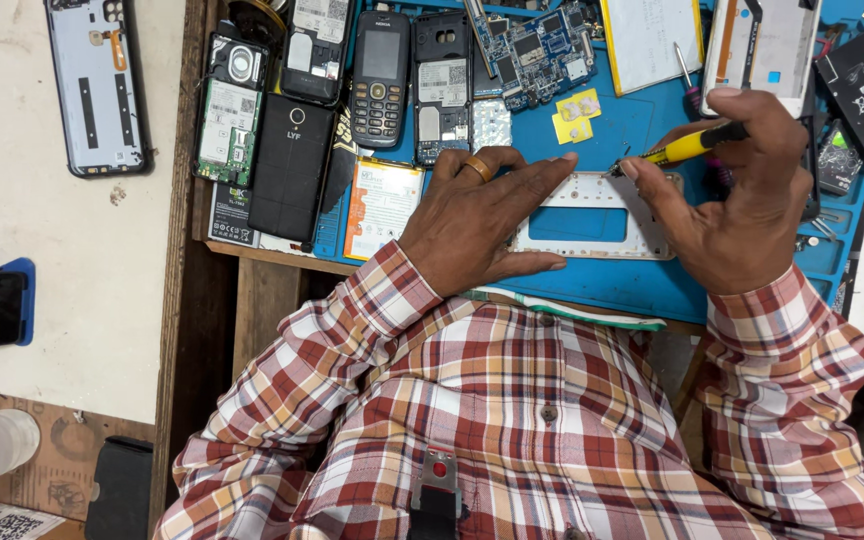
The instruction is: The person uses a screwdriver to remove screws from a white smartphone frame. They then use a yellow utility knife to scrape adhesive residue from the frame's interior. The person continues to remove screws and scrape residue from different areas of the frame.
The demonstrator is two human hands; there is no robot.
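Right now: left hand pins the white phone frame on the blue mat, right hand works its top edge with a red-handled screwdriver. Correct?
Not quite. The screwdriver has a yellow handle, not red, as the head view shows. The rest holds: the left hand pins the white phone frame on the blue mat, and the right hand works its top edge.

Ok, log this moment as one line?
left hand: pressing frame | right hand: screwdriver tip at frame edge | surface: blue mat

We log a phone repair workbench: blue work mat [642,285], opened handsets [380,78], bare circuit board [542,48], loose batteries [382,205] and back covers [97,85].
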